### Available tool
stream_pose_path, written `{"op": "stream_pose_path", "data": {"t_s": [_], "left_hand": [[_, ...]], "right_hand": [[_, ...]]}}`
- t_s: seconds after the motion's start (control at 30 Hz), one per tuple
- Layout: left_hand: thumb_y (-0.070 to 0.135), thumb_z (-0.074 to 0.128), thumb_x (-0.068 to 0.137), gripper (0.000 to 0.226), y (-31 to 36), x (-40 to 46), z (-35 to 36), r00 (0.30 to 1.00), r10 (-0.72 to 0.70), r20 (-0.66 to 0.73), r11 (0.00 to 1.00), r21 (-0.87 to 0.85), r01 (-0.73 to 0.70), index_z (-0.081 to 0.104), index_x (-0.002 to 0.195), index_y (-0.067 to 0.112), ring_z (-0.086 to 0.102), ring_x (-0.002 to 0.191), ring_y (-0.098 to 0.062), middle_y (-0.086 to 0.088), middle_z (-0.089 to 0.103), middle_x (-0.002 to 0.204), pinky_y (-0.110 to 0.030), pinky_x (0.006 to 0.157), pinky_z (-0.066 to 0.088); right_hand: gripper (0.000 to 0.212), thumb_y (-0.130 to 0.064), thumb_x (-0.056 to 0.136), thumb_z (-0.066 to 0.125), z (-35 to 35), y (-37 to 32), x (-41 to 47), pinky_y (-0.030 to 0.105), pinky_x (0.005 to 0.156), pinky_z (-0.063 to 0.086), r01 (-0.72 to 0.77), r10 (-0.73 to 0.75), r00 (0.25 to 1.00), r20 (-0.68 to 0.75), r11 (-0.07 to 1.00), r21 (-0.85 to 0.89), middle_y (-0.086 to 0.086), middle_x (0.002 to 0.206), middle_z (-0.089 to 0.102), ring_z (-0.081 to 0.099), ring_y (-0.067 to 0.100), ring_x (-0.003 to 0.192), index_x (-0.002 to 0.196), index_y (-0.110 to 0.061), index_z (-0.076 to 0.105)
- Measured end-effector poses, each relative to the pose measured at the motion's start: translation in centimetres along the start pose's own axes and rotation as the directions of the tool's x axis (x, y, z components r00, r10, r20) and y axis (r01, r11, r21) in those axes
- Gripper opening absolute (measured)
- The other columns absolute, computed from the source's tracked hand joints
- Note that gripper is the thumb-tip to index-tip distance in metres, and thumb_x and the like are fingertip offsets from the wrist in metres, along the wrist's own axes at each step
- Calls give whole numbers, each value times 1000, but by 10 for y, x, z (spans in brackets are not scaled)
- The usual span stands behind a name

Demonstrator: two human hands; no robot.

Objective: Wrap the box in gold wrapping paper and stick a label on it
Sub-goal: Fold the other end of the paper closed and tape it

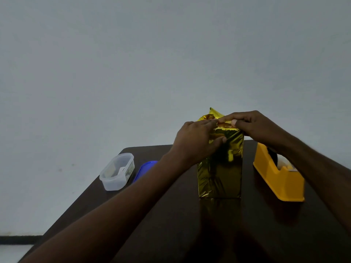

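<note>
A tall box covered in shiny gold wrapping paper [220, 171] stands upright on the dark table [171, 224]. Loose gold paper ends stick up at its top. My left hand [195, 143] lies against the box's upper left side, fingers reaching over the top fold and thumb pressing the front face. My right hand [252, 126] comes in from the right and pinches the folded paper at the top edge between thumb and forefinger. No label is visible.
A yellow tape dispenser [279, 179] sits just right of the box, under my right forearm. On the left stands a clear plastic container [116, 171] with small items inside, and a blue lid [144, 169] lies next to it. A plain wall lies behind.
</note>
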State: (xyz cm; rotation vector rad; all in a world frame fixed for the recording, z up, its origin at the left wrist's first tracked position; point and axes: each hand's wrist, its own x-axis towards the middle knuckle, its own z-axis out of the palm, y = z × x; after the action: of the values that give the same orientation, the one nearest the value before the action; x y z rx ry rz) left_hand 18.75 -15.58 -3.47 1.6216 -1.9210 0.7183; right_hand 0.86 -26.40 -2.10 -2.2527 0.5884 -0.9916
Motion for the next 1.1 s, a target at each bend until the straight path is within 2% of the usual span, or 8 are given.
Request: {"op": "stream_pose_path", "data": {"t_s": [0.23, 0.33, 0.43, 0.67, 0.77, 0.93, 1.03, 1.1], "left_hand": [[54, 61, 87, 59, 2, -2, 8, 998, -46, -39, 999, -11, 46, 57, 134, 18, 57, 121, -21, 1, 59, 136, -37, 102, 39], [52, 64, 85, 59, 5, -4, 9, 996, -58, -63, 998, -28, 57, 59, 132, 17, 57, 120, -21, 0, 61, 134, -36, 101, 38], [54, 62, 83, 61, 5, -5, 10, 997, -64, -53, 998, -20, 63, 60, 131, 17, 58, 120, -21, 0, 62, 133, -36, 101, 40], [54, 63, 85, 61, 6, -5, 12, 993, -108, -44, 993, -61, 106, 54, 137, 23, 51, 129, -18, 4, 54, 141, -35, 96, 45], [54, 62, 86, 61, 6, -4, 12, 993, -110, -34, 992, -64, 108, 53, 138, 24, 49, 130, -17, 4, 53, 142, -36, 96, 45], [54, 64, 85, 60, 6, -3, 13, 992, -121, -38, 990, -75, 118, 55, 136, 24, 51, 129, -18, 5, 55, 140, -37, 95, 47], [54, 64, 85, 60, 7, -3, 13, 991, -126, -39, 989, -80, 122, 55, 136, 24, 50, 129, -18, 5, 55, 140, -37, 95, 46], [53, 64, 85, 59, 8, -4, 12, 991, -129, -41, 989, -82, 125, 55, 136, 23, 50, 130, -17, 4, 55, 141, -37, 95, 46]], "right_hand": [[29, -8, 101, 46, -4, -2, -21, 36, 77, 60, -191, 263, 931, -254, 942, 276, 14, 108, 70, 69, 26, 98, 110, -12, 73], [26, -13, 98, 50, -16, 13, -38, 45, 75, 60, -320, 261, 866, -427, 945, -72, 11, 90, 73, 70, 28, 80, 95, -11, 75], [20, -24, 92, 61, -24, 26, -52, 36, 70, 56, -496, 285, 848, -447, 724, -479, 10, 79, 71, 68, 27, 70, 92, -8, 74], [27, -17, 85, 70, -33, 34, -76, 26, 48, 39, -661, 533, 747, -398, 524, -537, 10, 73, 66, 62, 23, 61, 75, -8, 47], [23, -11, 84, 67, -39, 40, -81, 27, 51, 48, -713, 589, 702, -401, 582, -392, 8, 59, 64, 67, 26, 58, 71, -7, 49], [24, -23, 89, 68, -42, 42, -85, 30, 69, 57, -724, 673, 654, -344, 689, -29, 13, 89, 65, 68, 25, 81, 95, -1, 61], [50, -54, 92, 57, -40, 36, -90, 23, 77, 41, -674, 654, 708, -267, 511, -533, 4, 114, 67, 63, 17, 105, 118, -12, 61], [47, -54, 92, 57, -41, 40, -89, 23, 85, 44, -665, 648, 725, -234, 570, -483, 3, 114, 67, 64, 18, 107, 114, -13, 61]]}}
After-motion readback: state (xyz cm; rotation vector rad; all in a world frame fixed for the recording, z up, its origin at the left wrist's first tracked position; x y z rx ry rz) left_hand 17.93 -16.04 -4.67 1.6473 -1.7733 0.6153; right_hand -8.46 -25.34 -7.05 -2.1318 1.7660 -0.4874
